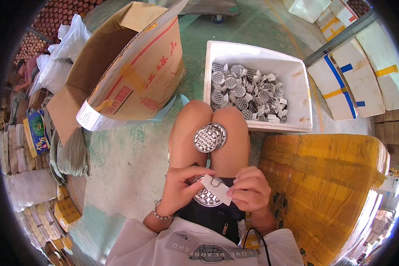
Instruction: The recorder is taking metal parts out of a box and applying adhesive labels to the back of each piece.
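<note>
In my lap, my left hand (181, 189) grips a round, shiny metal disc (207, 199) with a patterned, perforated-looking face. A white card tag (216, 188) lies across the disc, with a small curved wire or cord loop on it. My right hand (252, 189) pinches the tag's right edge between thumb and fingers. On my thighs rests a small pile of similar metal discs (206, 138), overlapping one another. What kind of article these discs are, I cannot tell.
Ahead to the right, a white foam box (303, 95) holds many tagged discs. An open cardboard carton (139, 75) stands ahead left. A large box wrapped in yellow tape (319, 177) is close on my right. Stacked goods line the left; white foam boxes (357, 75) stand far right.
</note>
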The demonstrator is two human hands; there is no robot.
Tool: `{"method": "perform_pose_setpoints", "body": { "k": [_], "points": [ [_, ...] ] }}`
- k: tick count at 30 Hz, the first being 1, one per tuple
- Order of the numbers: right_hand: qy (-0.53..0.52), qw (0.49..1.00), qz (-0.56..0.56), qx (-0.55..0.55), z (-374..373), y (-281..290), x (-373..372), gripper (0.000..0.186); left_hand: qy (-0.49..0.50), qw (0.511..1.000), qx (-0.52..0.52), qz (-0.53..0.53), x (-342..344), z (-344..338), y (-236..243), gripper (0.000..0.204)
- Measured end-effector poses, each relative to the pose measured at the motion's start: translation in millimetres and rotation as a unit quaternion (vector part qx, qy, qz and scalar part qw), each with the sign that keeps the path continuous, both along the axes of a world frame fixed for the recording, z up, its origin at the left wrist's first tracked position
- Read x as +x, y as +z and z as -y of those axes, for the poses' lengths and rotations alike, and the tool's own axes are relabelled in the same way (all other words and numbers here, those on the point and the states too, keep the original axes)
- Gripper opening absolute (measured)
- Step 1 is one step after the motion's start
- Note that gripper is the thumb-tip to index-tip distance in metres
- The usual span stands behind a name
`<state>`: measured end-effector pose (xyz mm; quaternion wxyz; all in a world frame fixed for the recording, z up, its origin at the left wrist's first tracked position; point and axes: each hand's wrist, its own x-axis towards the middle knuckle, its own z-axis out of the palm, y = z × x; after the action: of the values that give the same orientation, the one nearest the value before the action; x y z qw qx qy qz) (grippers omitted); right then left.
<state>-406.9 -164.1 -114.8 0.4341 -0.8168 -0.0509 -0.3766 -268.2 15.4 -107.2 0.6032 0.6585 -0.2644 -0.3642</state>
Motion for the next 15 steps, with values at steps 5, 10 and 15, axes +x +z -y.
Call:
{"method": "perform_pose_setpoints", "body": {
  "k": [5,10,15],
  "points": [
    [0.023,1.000,-0.006,-0.001,1.1,-2.1,-1.1,0.028,0.001,0.999,0.016,-0.033,-1.0,-2.0,1.2,0.022],
    [0.038,0.998,-0.014,0.042,5.6,-4.6,0.8,0.021,-0.011,0.999,0.009,-0.030,-2.3,-1.9,1.9,0.035],
    [0.041,0.998,0.004,0.046,9.7,-5.5,1.0,0.030,-0.021,0.999,0.020,-0.040,-1.8,-1.9,3.3,0.030]
  ]
}}
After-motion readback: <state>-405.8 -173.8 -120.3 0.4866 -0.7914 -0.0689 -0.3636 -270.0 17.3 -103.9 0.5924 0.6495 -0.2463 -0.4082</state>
